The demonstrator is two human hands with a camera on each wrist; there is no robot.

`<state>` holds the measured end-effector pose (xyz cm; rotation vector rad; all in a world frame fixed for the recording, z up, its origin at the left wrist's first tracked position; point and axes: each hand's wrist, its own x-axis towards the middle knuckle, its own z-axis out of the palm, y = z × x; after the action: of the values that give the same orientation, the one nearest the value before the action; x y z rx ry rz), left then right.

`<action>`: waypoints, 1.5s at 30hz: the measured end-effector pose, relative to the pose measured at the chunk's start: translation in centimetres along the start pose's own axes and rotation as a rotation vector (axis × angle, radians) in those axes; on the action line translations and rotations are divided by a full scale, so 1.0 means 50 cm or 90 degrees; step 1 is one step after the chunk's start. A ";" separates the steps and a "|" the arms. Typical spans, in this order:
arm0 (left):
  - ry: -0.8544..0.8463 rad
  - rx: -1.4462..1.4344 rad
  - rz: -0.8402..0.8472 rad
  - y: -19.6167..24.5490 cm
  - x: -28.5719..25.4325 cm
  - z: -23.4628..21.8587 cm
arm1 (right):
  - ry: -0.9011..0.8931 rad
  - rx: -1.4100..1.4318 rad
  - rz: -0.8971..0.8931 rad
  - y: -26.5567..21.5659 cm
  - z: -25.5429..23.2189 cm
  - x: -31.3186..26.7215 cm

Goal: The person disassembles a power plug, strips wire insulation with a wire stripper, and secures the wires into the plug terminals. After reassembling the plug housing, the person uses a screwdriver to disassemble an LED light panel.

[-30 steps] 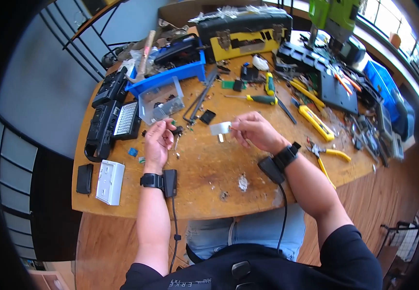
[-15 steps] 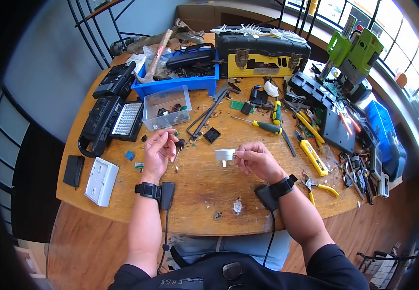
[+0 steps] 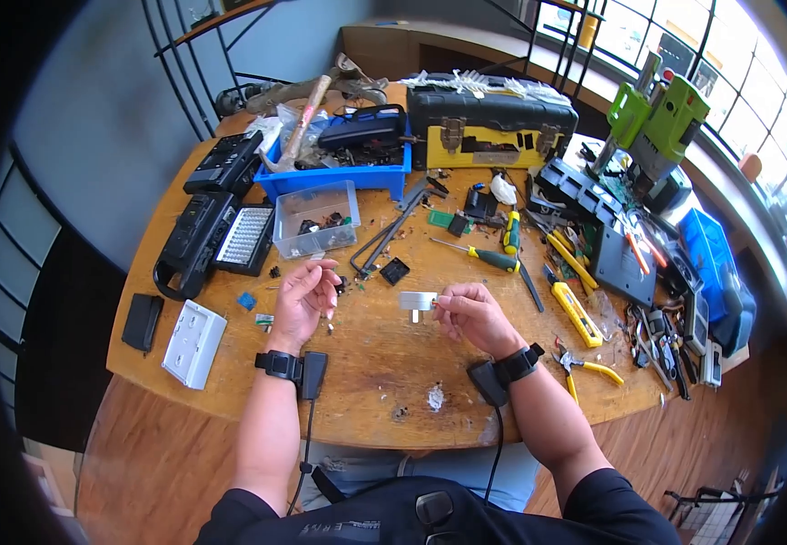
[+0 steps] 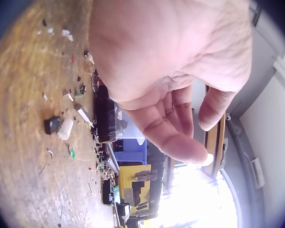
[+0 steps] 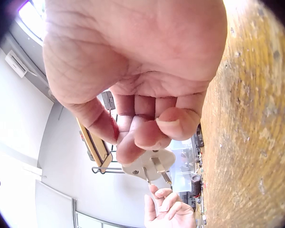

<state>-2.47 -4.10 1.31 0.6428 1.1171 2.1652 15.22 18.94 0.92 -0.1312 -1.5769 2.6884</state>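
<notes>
My right hand pinches a white power plug above the table, between thumb and fingertips at its right end. In the head view its flat metal prong points down. The right wrist view shows the plug's pin face with screws and flat prongs below my curled fingers. A red wire shows between thumb and forefinger, with a small grey block just above. Facing the plug from the left, my left hand is held up with loosely bent fingers and nothing in them.
A clear plastic box of small parts stands beyond my left hand, before a blue bin with a hammer. Small scraps and a black square tray lie nearby. Screwdrivers, a yellow cutter and pliers lie right; a white casing left.
The head view has tilted upward, so the bench sits lower in it. The plug, blurred before, shows its body and prong more clearly. Right hand still pinches it; left stays empty.
</notes>
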 end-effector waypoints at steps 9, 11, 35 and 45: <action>-0.058 0.087 -0.101 0.033 0.000 0.084 | -0.045 0.038 -0.016 0.003 0.011 -0.007; -0.096 0.160 -0.097 0.027 0.011 0.113 | -0.045 0.048 -0.014 -0.001 0.014 -0.012; -0.160 0.479 0.069 -0.041 0.001 0.141 | 0.068 -0.153 0.054 -0.011 0.037 -0.006; -0.158 0.523 0.062 -0.029 0.002 0.152 | 0.105 -0.222 0.045 -0.002 0.029 -0.006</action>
<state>2.87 0.74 4.11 1.2921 1.8528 1.5717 15.39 17.72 1.73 -0.4098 -2.0008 2.3488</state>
